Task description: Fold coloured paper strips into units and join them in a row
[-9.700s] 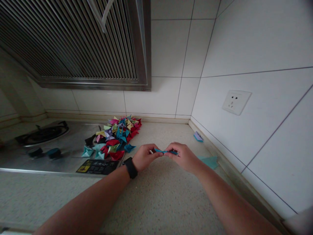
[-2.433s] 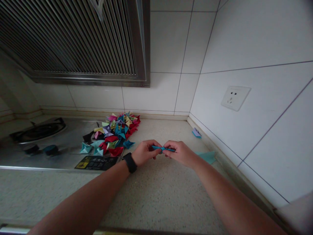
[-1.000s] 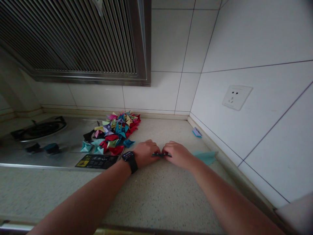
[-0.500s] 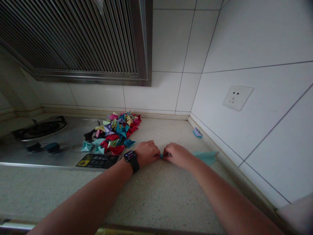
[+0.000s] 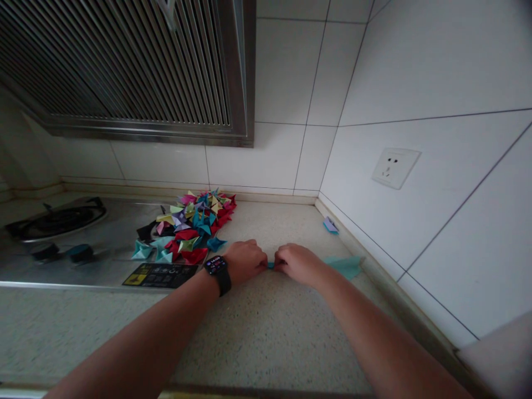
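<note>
Since a couple of seconds ago, the left hand (image 5: 245,260) and right hand (image 5: 300,263) have dipped toward the counter and rolled so their backs face up; the blue paper (image 5: 271,265), which then showed as a long strip across both, now shows only as a short bit between the fingertips.

White tiled wall (image 5: 282,72) rises beyond both hands and along the right hand's outer side. Speckled counter (image 5: 266,338) spreads beneath them and toward the body. Above and to the left of the left hand hangs a metal range hood (image 5: 145,72). Left of that hand sits a gas stove (image 5: 120,249), and a heap of many-coloured folded papers (image 5: 201,219) lies partly on it, beyond the left wrist. Up and to the right of the right hand is a wall socket (image 5: 396,168). A pale teal sheet (image 5: 344,267) lies just beside the right wrist, partly hidden by it. Around the left wrist is a black watch (image 5: 218,271). Farther out past the right hand rests a small lilac-and-blue folded piece (image 5: 330,225).

Smallest in sight, the blue paper sits between the hands, each pinching one end between thumb and fingers.
</note>
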The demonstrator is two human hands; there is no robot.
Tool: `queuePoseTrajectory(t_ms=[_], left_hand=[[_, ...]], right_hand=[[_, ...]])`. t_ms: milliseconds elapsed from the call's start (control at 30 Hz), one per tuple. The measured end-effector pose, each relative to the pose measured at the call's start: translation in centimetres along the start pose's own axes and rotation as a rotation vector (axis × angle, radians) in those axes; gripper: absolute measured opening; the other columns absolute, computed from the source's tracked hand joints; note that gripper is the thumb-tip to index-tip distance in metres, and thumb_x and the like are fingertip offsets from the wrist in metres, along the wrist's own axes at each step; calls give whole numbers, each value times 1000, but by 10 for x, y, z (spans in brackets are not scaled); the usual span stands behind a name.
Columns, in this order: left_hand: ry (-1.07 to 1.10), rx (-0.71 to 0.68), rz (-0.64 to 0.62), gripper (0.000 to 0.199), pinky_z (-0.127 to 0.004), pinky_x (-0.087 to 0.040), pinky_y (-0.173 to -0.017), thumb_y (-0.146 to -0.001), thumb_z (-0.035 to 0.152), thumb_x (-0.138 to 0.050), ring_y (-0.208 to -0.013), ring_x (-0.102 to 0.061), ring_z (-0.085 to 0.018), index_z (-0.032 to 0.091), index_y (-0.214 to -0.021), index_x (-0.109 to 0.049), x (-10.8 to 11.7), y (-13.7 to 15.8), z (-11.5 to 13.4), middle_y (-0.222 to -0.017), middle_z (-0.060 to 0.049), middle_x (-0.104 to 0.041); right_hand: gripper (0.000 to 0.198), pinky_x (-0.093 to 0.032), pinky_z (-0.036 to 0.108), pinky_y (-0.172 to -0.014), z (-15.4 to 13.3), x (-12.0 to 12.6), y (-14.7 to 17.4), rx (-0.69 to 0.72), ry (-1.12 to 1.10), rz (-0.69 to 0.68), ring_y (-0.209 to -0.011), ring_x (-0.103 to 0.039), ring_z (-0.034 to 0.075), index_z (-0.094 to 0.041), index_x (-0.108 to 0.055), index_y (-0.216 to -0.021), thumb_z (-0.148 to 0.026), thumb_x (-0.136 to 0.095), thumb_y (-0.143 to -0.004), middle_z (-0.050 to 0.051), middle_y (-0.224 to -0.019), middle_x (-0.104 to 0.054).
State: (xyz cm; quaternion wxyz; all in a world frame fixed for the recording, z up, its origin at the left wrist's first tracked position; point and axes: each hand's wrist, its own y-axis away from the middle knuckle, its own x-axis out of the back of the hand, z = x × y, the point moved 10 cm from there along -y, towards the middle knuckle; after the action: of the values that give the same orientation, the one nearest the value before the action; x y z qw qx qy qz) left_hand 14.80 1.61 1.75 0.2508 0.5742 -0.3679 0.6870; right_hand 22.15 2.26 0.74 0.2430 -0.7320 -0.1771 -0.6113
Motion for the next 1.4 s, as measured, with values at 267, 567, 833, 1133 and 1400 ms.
queuePoseTrajectory(t_ms=[267,567,833,1133,1400], left_hand=[[-37,26,7,20,-31,-43,-70,-85,28,-52,-88,-58,-24,24,-87,-72,-3,-1,-4,-79,-7,-68],[-52,78,5,21,-30,-43,-67,-87,29,-52,-87,-59,-24,26,-89,-72,-6,-3,-11,-80,-8,-68],[-7,10,52,21,-30,-43,-73,-88,33,-51,-89,-57,-22,23,-92,-70,4,4,-5,-86,-6,-68],[274,73,87,24,-26,-41,-69,-88,38,-52,-82,-61,-17,26,-98,-70,5,4,-7,-89,-1,-70],[355,129,47,26,-24,-41,-69,-85,39,-54,-76,-61,-16,22,-89,-74,-12,-1,-15,-83,-2,-70]], right_hand=[[13,-40,27,-77,5,3,1,16,8,22,-87,-60,19,-20,-70,-86,-17,-58,-83,6,-86,-69],[9,-40,27,-72,16,-1,-1,-38,-37,-8,-82,-63,20,-22,-72,-82,-20,-63,-79,5,-83,-71],[11,-40,29,-77,10,13,4,-8,-54,39,-86,-62,20,-21,-72,-83,-20,-62,-81,6,-84,-71],[11,-41,24,-69,8,12,8,-27,-348,19,-76,-60,15,-20,-69,-88,-20,-60,-83,3,-84,-70],[10,-39,24,-69,3,1,5,17,-282,6,-78,-60,15,-19,-69,-89,-20,-61,-82,4,-86,-69]])
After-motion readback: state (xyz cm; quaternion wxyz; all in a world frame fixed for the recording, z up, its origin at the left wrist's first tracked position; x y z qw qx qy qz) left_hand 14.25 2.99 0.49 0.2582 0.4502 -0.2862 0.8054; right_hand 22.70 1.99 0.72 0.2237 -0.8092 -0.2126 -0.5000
